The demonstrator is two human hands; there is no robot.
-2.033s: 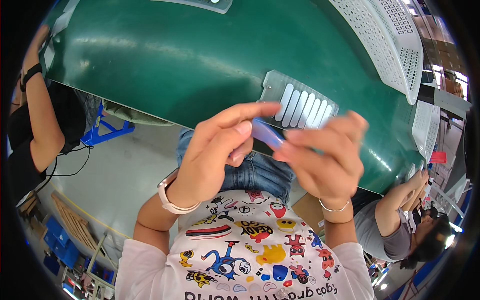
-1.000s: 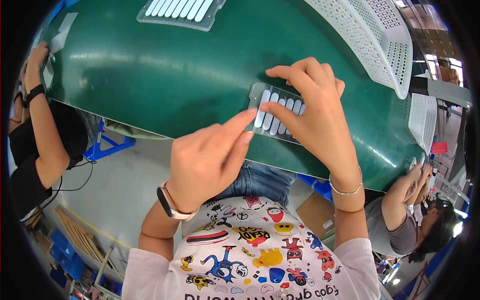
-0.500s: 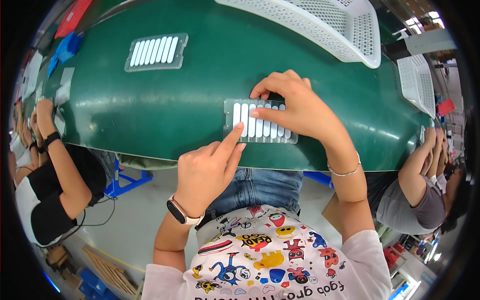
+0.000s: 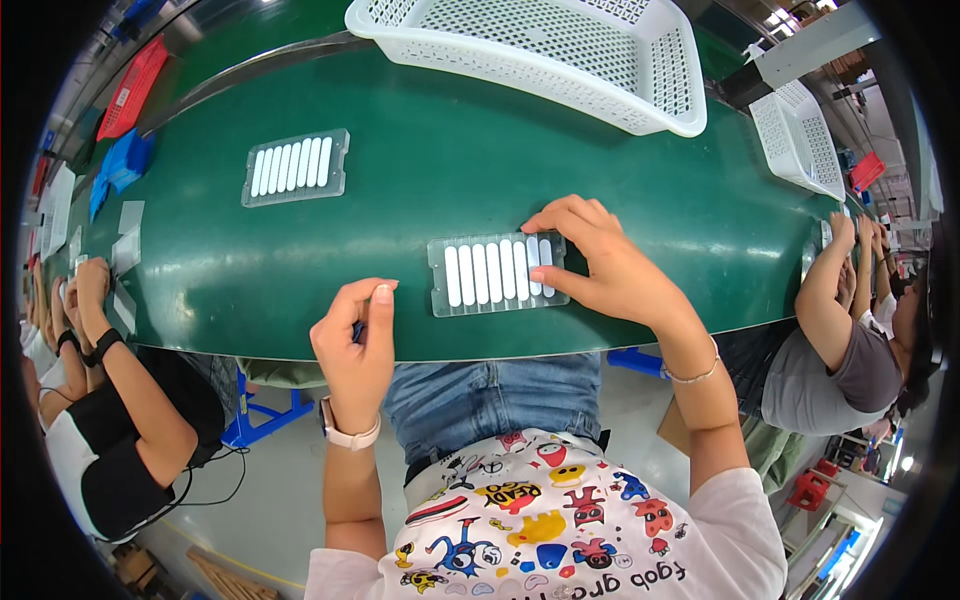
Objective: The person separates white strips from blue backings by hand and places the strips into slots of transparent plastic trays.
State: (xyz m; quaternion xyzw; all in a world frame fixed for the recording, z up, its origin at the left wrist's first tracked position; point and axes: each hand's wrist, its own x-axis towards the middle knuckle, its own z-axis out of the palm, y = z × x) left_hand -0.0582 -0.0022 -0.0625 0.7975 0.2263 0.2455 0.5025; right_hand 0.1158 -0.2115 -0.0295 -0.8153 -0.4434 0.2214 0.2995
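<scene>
Your right hand (image 4: 602, 262), in the head view, has thumb and fingers spread over the clear tray (image 4: 438, 292), two bluish strips (image 4: 533, 252) right by them probably left to do, six whiter strips (image 4: 480, 275) left of that thumb seemingly done, and your left hand (image 4: 355, 345) curled farther left, can't tell if it's holding anything.

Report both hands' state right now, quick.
Left hand: fingers curled, off the tray; can't tell if it holds anything.
Right hand: open, thumb and index apart over the tray's right end.
</scene>
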